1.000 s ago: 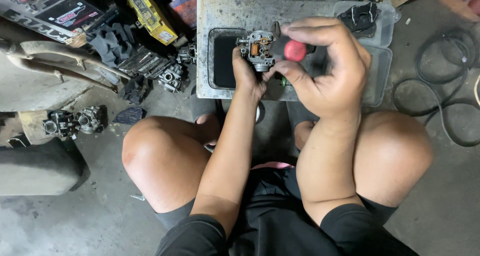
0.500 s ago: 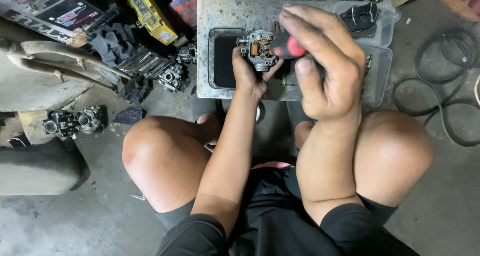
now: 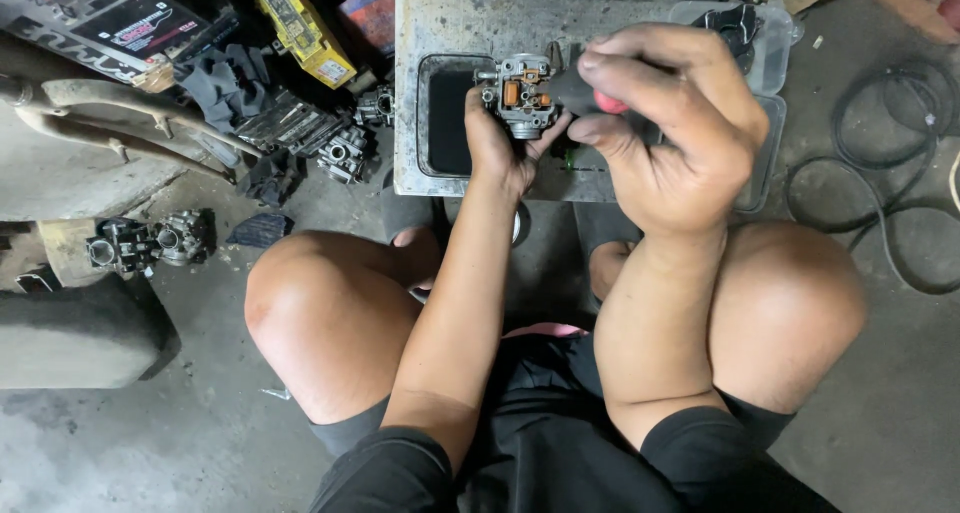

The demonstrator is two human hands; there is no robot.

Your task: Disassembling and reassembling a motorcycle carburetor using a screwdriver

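Note:
My left hand (image 3: 498, 149) grips a small metal carburetor (image 3: 518, 91) with brass and orange parts showing on top, holding it up over a grey metal tray (image 3: 420, 33). My right hand (image 3: 668, 123) is closed around a screwdriver with a red and black handle (image 3: 606, 103), its tip end pointing left at the carburetor. Most of the screwdriver is hidden by my fingers.
I squat on a dirty concrete floor, knees apart. Two more carburetors (image 3: 340, 155) (image 3: 150, 243) lie to the left among rags, a yellow box (image 3: 300, 28) and a bent pipe (image 3: 120, 118). A black cable coil (image 3: 900, 173) lies at right. A clear plastic tray (image 3: 765, 53) sits behind my right hand.
My right hand has turned on the screwdriver handle; the red end, plainly visible a second ago, is now mostly covered by the fingers. The left hand and carburetor stayed put.

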